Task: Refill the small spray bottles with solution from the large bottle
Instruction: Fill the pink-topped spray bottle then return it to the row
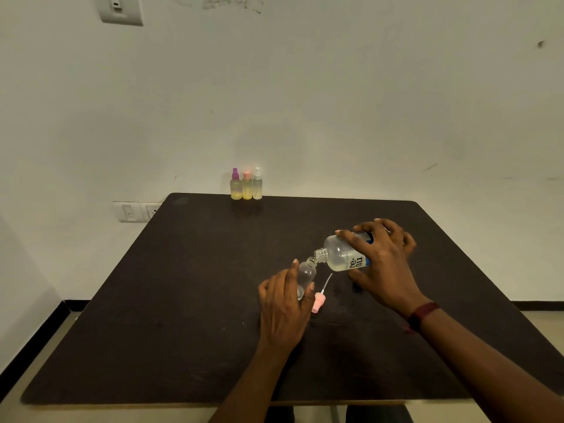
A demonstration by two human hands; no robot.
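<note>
My right hand (384, 264) grips the large clear bottle (341, 254), tipped on its side with its open mouth against the neck of a small clear spray bottle (306, 274). My left hand (283, 306) holds that small bottle, tilted toward the large one, a little liquid at its bottom. The small bottle's pink spray cap (319, 302) with its dip tube lies on the dark table (183, 300) just right of my left hand. Three small spray bottles with purple (235, 184), pink (247, 185) and white (257, 184) caps stand at the table's far edge.
The table stands against a pale wall, with wall sockets (135, 211) at its far left corner. Floor shows past the left and right edges. A dark band sits on my right wrist (424, 314).
</note>
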